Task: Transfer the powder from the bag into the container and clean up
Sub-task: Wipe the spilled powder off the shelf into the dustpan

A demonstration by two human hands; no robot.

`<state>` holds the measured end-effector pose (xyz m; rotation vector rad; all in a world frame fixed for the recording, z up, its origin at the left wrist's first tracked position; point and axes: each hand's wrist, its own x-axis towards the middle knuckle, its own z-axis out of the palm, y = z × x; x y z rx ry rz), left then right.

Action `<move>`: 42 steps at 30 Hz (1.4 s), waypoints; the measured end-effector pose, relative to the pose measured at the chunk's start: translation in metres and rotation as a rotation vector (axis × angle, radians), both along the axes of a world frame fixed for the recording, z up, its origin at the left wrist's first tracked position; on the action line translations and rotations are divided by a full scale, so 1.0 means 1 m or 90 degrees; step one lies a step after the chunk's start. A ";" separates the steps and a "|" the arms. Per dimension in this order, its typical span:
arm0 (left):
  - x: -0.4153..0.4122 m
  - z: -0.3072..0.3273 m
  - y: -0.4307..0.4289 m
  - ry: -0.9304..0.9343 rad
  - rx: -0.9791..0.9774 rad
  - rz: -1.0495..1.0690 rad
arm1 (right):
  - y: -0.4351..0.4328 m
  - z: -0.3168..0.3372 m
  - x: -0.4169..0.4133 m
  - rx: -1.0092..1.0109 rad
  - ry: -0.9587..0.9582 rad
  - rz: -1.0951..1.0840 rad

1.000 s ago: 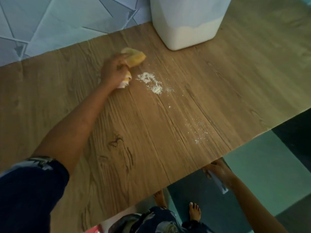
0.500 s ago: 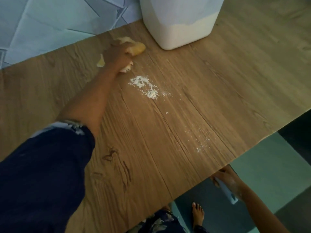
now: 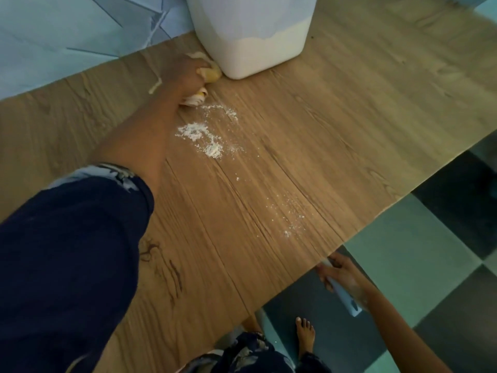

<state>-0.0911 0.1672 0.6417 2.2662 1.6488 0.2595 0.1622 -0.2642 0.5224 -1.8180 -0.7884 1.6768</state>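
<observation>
The container point(image 3: 250, 36) is cut off by the top edge of the frame, so its upper part and lid are out of sight. The left hand point(image 3: 185, 79) covers most of the yellow cloth point(image 3: 211, 74). The pale tool point(image 3: 343, 290) in the right hand point(image 3: 341, 277) is half hidden under the desk point(image 3: 349, 117) edge; what it is cannot be told.

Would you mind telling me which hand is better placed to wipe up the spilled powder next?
Left. The left hand already grips the yellow cloth on the table, just beyond the powder pile. The right hand is below the table edge, holding a pale blue handle.
</observation>
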 end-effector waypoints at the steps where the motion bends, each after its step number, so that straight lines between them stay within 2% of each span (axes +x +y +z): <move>1: 0.010 0.016 -0.027 0.037 0.024 -0.009 | 0.000 -0.001 0.001 0.000 0.004 -0.002; 4: 0.019 0.013 -0.062 0.099 0.025 -0.081 | -0.001 -0.004 0.003 -0.001 0.008 0.007; 8: 0.032 0.006 -0.102 0.088 -0.028 -0.159 | -0.001 -0.003 0.004 0.023 0.006 0.056; 11: 0.024 0.011 -0.122 -0.070 -0.093 -0.179 | -0.002 0.000 0.005 0.031 0.014 0.064; 13: -0.001 0.024 -0.122 -0.220 -0.076 -0.096 | -0.002 0.004 0.006 0.040 0.025 0.071; 14: -0.020 0.029 -0.116 -0.239 -0.050 -0.012 | -0.003 0.006 0.006 0.046 0.031 0.076; 16: -0.067 0.025 -0.099 -0.160 0.010 0.114 | -0.004 0.008 0.009 0.059 0.030 0.092; 18: -0.108 0.000 -0.083 -0.058 -0.009 0.171 | -0.004 0.009 0.012 0.063 0.023 0.098; 20: -0.110 -0.019 -0.083 0.016 -0.017 0.191 | -0.007 0.008 0.016 0.072 0.019 0.112; 22: -0.072 -0.021 -0.101 0.035 -0.012 0.247 | -0.010 0.009 0.019 0.073 0.019 0.120; 25: -0.001 -0.007 -0.138 0.058 0.019 0.174 | -0.014 0.011 0.024 0.064 0.013 0.116; 31: 0.062 -0.011 -0.207 0.066 0.042 0.011 | -0.023 0.012 0.029 0.061 0.019 0.121; 33: 0.075 -0.009 -0.230 -0.004 0.040 -0.075 | -0.026 0.013 0.030 0.058 0.027 0.119; 35: 0.072 -0.002 -0.243 -0.145 -0.010 -0.137 | -0.029 0.014 0.031 0.061 0.035 0.122; 36: 0.064 0.004 -0.244 -0.215 -0.018 -0.120 | -0.030 0.015 0.032 0.069 0.040 0.125; 38: 0.035 0.022 -0.236 -0.302 0.012 0.005 | -0.033 0.017 0.034 0.081 0.040 0.132; 42: -0.077 0.033 -0.197 -0.255 0.045 0.303 | -0.043 0.019 0.036 0.075 0.031 0.139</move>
